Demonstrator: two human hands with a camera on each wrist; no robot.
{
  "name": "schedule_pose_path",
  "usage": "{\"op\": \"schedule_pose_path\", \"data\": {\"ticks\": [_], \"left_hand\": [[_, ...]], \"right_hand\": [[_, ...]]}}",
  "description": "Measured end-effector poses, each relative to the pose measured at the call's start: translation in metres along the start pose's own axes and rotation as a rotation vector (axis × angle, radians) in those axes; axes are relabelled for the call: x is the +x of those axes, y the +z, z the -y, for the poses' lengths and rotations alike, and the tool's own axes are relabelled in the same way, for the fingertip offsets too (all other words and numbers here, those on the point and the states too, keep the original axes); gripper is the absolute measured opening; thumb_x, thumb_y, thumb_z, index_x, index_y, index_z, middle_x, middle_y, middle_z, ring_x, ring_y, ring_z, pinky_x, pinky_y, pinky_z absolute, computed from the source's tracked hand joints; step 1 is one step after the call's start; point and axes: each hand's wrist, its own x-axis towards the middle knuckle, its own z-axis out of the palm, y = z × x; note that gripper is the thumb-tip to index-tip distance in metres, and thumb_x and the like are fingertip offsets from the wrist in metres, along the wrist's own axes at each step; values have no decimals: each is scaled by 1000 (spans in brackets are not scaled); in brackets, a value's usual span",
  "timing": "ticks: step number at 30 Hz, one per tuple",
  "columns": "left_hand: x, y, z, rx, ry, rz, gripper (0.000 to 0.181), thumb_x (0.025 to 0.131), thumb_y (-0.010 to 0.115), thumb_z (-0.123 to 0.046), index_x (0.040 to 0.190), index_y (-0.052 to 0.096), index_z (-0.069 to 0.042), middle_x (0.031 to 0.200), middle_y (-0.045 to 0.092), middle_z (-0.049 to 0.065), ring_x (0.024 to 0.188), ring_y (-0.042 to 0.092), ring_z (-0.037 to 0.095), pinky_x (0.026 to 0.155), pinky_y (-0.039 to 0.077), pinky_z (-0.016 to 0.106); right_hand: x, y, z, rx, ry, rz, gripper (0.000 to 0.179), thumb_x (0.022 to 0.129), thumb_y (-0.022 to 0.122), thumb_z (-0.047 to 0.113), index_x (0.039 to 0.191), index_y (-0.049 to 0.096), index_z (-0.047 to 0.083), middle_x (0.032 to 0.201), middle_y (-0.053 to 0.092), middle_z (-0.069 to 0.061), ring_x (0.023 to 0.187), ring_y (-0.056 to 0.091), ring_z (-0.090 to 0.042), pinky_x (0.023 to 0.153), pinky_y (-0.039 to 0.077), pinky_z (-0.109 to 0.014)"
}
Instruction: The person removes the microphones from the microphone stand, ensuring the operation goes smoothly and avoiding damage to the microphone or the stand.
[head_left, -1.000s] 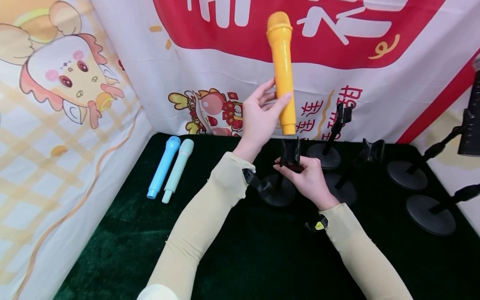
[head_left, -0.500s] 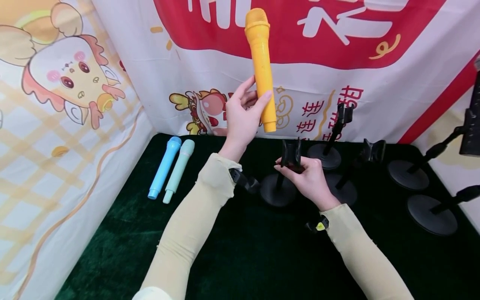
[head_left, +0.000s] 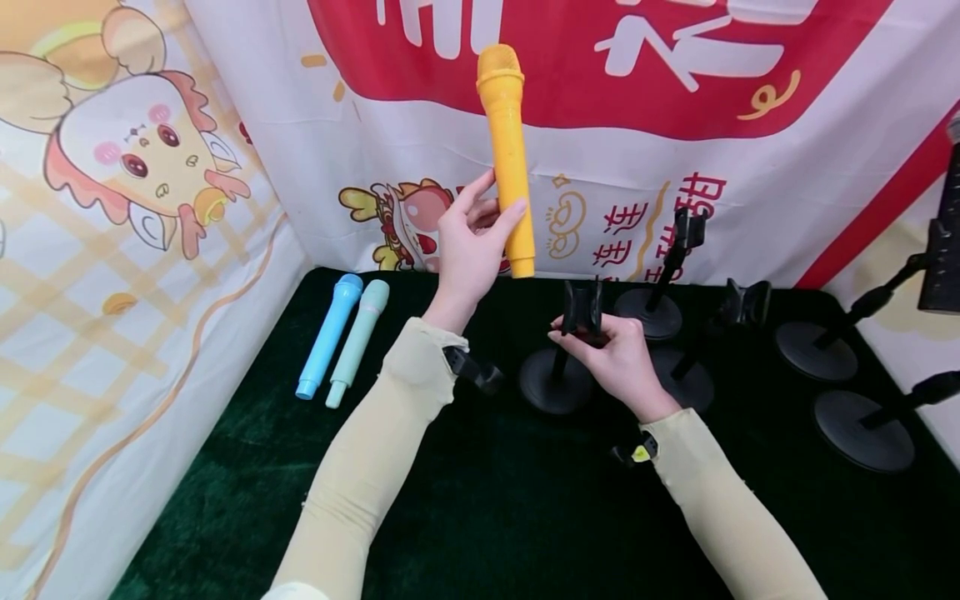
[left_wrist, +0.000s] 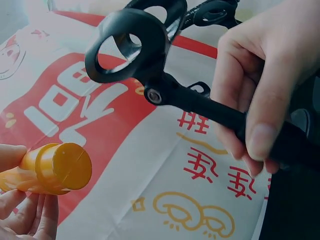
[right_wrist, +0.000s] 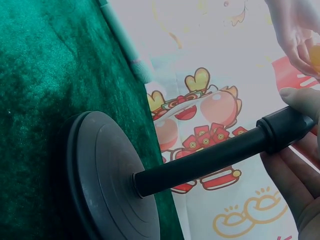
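A yellow microphone (head_left: 508,154) is pinched near its lower end by my left hand (head_left: 472,246), head up and slightly tilted. It is held in the air, left of and above a black microphone stand (head_left: 557,382). My right hand (head_left: 618,358) grips that stand's post just below its clip (head_left: 582,308). In the left wrist view the clip's two rings (left_wrist: 127,47) hold nothing, and the microphone's bottom end (left_wrist: 72,167) is apart from them. The right wrist view shows the stand's round base (right_wrist: 107,175) on the green cloth.
A blue microphone (head_left: 328,336) and a pale green microphone (head_left: 358,343) lie side by side on the dark green cloth (head_left: 525,517) at left. Several other black stands (head_left: 862,429) stand at right, one bearing a black microphone (head_left: 943,225). A printed banner (head_left: 450,133) hangs behind.
My left hand has moved left with the yellow microphone, away from above the stand's clip, rising slightly and then dropping a little. The right hand has stayed on the stand.
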Motion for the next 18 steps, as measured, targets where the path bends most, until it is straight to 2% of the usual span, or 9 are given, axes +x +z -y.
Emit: {"op": "schedule_pose_path", "data": {"ticks": [9, 18], "left_hand": [[-6, -11, 12, 42, -35, -14, 53, 94, 76, -14, 144, 58, -9, 110, 72, 14, 98, 68, 25, 85, 58, 35], [-11, -28, 24, 111, -25, -38, 51, 94, 76, -15, 142, 59, -6, 113, 71, 15, 99, 68, 24, 89, 56, 34]], "right_hand": [[-1, -1, 0, 14, 31, 11, 23, 91, 80, 25, 106, 78, 8, 103, 76, -3, 90, 73, -14, 76, 59, -26], [0, -1, 1, 54, 87, 35, 25, 92, 80, 26, 109, 76, 8, 105, 75, -4, 92, 73, -18, 81, 59, -29]]}}
